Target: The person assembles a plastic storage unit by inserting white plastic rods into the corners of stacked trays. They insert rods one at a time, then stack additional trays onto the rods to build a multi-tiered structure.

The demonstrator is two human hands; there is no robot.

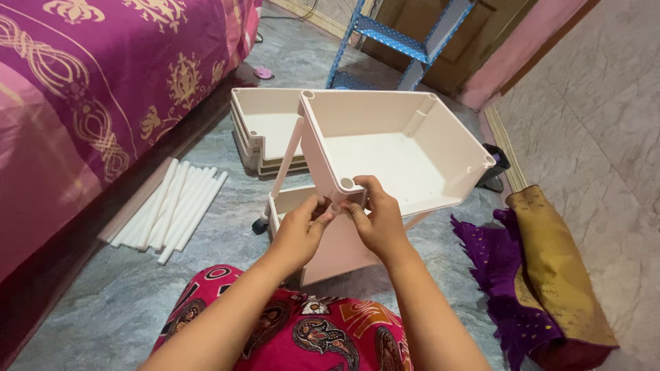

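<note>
A white plastic tray [440, 124] is tilted above a lower white tray [344, 247] that stands on small black wheels. A white tube [287, 159] links the two at the left corner. My right hand [375, 216] grips the near corner of the upper tray, by its round socket. My left hand [302, 227] pinches something under that same corner; what it pinches is hidden by the fingers, possibly the top of a tube.
Several loose white tubes [172, 206] lie on the grey floor to the left, beside a bed with a purple and gold cover [96, 89]. Stacked white trays [265, 127] sit behind. Blue step ladder [405, 41] at the back. Purple and gold cloth [543, 275] lies right.
</note>
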